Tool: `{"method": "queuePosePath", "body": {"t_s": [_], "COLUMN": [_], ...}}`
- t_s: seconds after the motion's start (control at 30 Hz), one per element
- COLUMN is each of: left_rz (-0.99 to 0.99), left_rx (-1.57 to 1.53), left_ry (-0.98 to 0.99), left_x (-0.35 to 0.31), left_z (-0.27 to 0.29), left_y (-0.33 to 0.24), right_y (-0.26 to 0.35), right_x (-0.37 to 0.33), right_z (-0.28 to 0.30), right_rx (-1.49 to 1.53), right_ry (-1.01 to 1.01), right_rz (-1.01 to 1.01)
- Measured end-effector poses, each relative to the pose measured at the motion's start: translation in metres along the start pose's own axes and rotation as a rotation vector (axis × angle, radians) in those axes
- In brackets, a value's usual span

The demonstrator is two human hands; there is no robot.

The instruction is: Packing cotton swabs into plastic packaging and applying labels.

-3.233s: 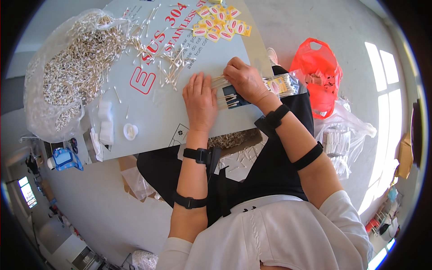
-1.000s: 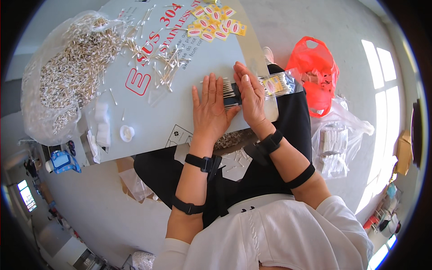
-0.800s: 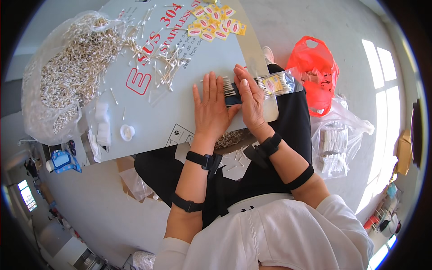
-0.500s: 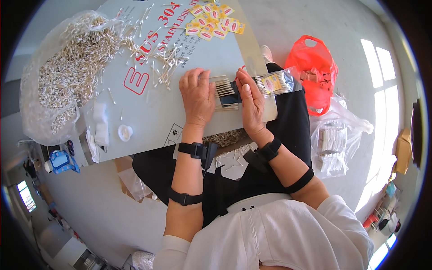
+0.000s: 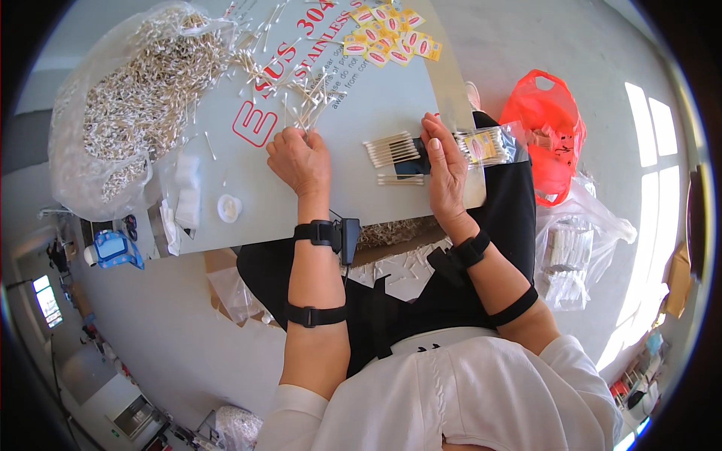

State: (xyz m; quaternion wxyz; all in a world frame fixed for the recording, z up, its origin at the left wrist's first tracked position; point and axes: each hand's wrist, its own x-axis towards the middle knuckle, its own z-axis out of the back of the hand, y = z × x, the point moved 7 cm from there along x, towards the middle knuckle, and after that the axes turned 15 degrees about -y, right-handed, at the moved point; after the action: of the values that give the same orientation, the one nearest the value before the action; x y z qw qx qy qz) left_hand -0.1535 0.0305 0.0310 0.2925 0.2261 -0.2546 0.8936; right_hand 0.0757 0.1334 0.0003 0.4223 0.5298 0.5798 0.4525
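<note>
The left hand (image 5: pixel 299 159) has its fingers curled in, tips at the near end of the loose cotton swabs (image 5: pixel 312 101), which spread toward 12 and 1 o'clock; whether that grip pinches any of them cannot be told. The right hand (image 5: pixel 447 169) stands on its edge, its grip slack, fingers straight and apart from the thumb, holding nothing visible.

At the right hand's 9 to 10 o'clock, the row of swabs (image 5: pixel 391 152) lies side by side, partly over a dark pad (image 5: pixel 408 168); at the row's 6 o'clock is a smaller group of swabs (image 5: pixel 401 180). At the right hand's 2 o'clock, a clear packet (image 5: pixel 485 145) shows a yellow card over lined-up swabs.

By the look of it, 1 packet is filled and 1 row is partly lined up, while the small group sits apart from it and the loose pile is unsorted. Yellow cards (image 5: pixel 391 37) lie on the surface (image 5: pixel 256 177) at the left hand's 1 o'clock, unpacked. At 10 o'clock, a large clear bag (image 5: pixel 75 192) bulges with unsorted swabs.
</note>
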Motion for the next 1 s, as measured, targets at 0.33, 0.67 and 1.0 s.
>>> {"method": "queuePosePath", "body": {"t_s": [0.33, 0.67, 1.0], "left_rz": [0.004, -0.25, -0.186], "left_rx": [-0.147, -0.301, -0.326], "left_ry": [-0.171, -0.03, -0.099], "left_x": [-0.015, -0.015, 0.006], "left_z": [0.007, 0.002, 0.0], "left_y": [-0.003, -0.053, -0.03], "right_y": [0.003, 0.002, 0.003], "right_x": [0.0, 0.001, 0.001], "right_z": [0.0, 0.001, 0.0], "right_rx": [-0.024, -0.014, -0.024], "right_ry": [0.012, 0.008, 0.014], "right_rz": [-0.037, -0.012, -0.036]}}
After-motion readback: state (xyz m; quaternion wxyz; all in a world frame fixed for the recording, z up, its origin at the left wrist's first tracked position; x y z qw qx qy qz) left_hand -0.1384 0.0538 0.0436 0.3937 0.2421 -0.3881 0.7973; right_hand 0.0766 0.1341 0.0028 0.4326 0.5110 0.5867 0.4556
